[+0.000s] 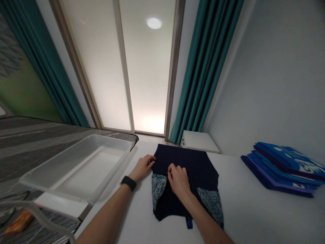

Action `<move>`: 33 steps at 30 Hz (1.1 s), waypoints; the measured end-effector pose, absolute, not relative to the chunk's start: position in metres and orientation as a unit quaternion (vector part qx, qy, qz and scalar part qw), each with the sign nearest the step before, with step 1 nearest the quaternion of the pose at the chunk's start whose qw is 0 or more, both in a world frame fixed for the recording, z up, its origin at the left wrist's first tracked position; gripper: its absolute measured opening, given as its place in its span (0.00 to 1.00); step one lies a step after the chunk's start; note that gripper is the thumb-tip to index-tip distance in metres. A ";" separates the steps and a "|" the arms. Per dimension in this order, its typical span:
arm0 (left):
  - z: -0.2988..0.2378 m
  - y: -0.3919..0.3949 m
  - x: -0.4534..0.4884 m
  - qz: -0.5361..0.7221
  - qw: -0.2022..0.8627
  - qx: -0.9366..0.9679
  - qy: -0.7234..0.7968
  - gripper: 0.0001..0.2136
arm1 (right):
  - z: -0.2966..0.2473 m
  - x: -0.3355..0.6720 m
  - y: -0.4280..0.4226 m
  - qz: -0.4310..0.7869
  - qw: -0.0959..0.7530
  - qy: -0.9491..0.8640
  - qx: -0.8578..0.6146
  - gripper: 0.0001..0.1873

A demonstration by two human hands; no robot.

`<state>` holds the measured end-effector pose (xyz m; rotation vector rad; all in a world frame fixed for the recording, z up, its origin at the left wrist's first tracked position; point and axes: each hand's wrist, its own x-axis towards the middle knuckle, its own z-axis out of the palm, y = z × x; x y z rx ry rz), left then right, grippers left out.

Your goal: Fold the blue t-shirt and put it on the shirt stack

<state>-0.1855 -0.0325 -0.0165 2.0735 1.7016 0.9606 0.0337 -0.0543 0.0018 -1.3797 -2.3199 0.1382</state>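
Note:
A dark navy garment (195,166) with light blue patterned side panels lies flat on the white table (254,210). My left hand (144,166), with a black watch on its wrist, rests at the garment's left edge and pinches the fabric there. My right hand (178,179) lies on the cloth a little to the right, fingers curled and pinching a fold near the left panel.
A clear plastic bin (76,167) stands to the left, partly over a grey striped bed. A stack of folded blue garments (284,167) lies at the right. A small white cabinet (199,140) stands beyond the table, by teal curtains and a frosted window.

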 end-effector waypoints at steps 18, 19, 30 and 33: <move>0.008 -0.056 -0.164 0.344 0.046 0.732 0.586 0.10 | -0.005 0.041 -0.052 0.029 0.182 -0.847 -0.498 0.11; 0.012 -0.065 -0.159 0.339 0.050 0.741 0.577 0.11 | -0.005 0.041 -0.051 0.039 0.188 -0.845 -0.500 0.11; -0.006 -0.168 -0.134 0.193 0.077 0.825 0.526 0.40 | -0.010 0.045 -0.042 0.117 0.220 -0.827 -0.505 0.11; -0.007 -0.172 -0.133 0.175 0.068 0.837 0.514 0.39 | -0.009 0.046 -0.040 0.121 0.216 -0.830 -0.500 0.11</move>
